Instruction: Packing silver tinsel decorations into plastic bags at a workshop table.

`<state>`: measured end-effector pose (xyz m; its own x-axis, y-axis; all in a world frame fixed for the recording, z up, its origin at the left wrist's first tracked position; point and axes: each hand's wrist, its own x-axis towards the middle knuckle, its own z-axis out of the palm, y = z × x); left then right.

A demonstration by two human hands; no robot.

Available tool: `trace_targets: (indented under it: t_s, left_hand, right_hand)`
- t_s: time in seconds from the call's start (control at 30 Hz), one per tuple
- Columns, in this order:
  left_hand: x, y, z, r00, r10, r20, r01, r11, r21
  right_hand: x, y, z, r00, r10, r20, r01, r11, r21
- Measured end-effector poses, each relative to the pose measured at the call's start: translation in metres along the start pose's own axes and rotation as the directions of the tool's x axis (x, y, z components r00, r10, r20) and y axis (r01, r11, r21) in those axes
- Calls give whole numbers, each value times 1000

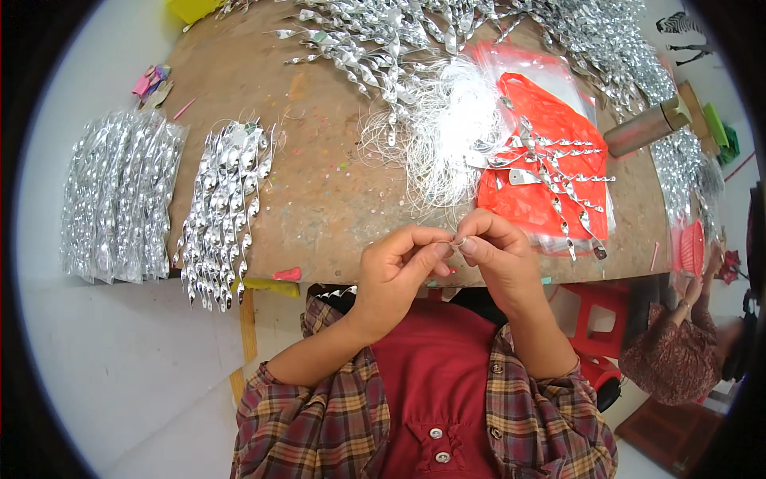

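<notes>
Over the table's near edge, my left hand [397, 267] and my right hand [501, 254] meet fingertip to fingertip. Both are closed in a pinch on a thin, pale string [454, 243], most of it hidden by the fingers. Just beyond them lies a loose tangle of white string [451, 132]. To its right, several silver twisted foil strips [550, 172] are spread over a red plastic bag [511, 195], which rests on clear plastic bags [618, 219].
Left on the brown table [311, 215] are a bunch of twisted silver strips [223, 199] and a stack of bagged ones [120, 195]. More foil strips [383, 40] cover the far side. A metal flask [648, 128] lies at right. Another person [674, 351] sits beyond the right edge.
</notes>
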<state>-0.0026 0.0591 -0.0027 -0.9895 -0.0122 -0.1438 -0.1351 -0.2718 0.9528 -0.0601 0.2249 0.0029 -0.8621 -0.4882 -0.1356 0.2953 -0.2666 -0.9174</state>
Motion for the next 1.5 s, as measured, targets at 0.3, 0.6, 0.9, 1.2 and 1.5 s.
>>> trace_targets:
  t_s: [0.3, 0.6, 0.9, 1.2, 1.5]
  left_hand:
    - [5, -3, -5, 992, -128, 9, 128, 982, -141]
    - [9, -8, -8, 967, -236, 94, 251, 943, -219]
    - [12, -15, -12, 942, -292, 164, 332, 878, -344]
    - [11, -11, -9, 967, -222, 121, 238, 961, -142]
    - [9, -12, -6, 999, -44, 26, 42, 995, 92]
  right_hand:
    - [3, 10, -7, 995, 101, 7, -102, 994, 27]
    - [3, 13, -6, 992, 123, -26, -121, 991, 56]
    - [1, 17, -7, 988, 152, -40, -152, 988, 2]
    - [7, 2, -14, 999, -52, -11, 44, 917, -396]
    - [6, -6, 5, 928, -333, 165, 335, 559, -759]
